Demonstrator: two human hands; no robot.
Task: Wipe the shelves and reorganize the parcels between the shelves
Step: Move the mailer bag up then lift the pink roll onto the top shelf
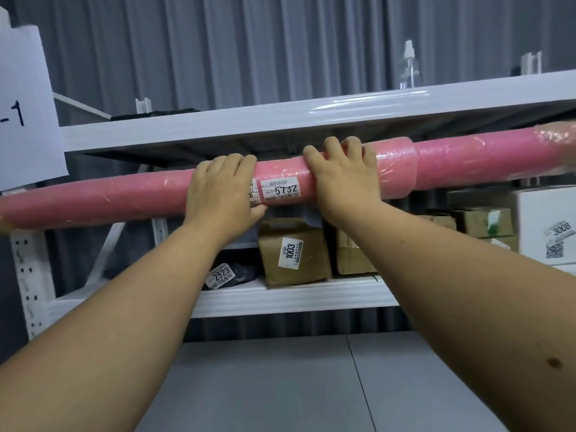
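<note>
A long pink roll parcel (124, 198) wrapped in clear film stretches across the whole view, tilted up to the right, just below the upper white shelf (218, 120). Its label reads 5732. My left hand (221, 188) grips the roll left of the label. Just right of the label, my right hand (343, 176) grips it with fingers over the top. Behind and below, the lower white shelf (280, 299) holds a brown box labelled 1003 (293, 251) and a dark bag labelled 2523 (237, 272).
A clear spray bottle (409, 70) stands on the upper shelf. More brown boxes (480, 222) and a white box labelled 3008 (548, 226) sit at the right of the lower shelf. A white paper sign (28, 104) hangs at left. Grey floor lies below.
</note>
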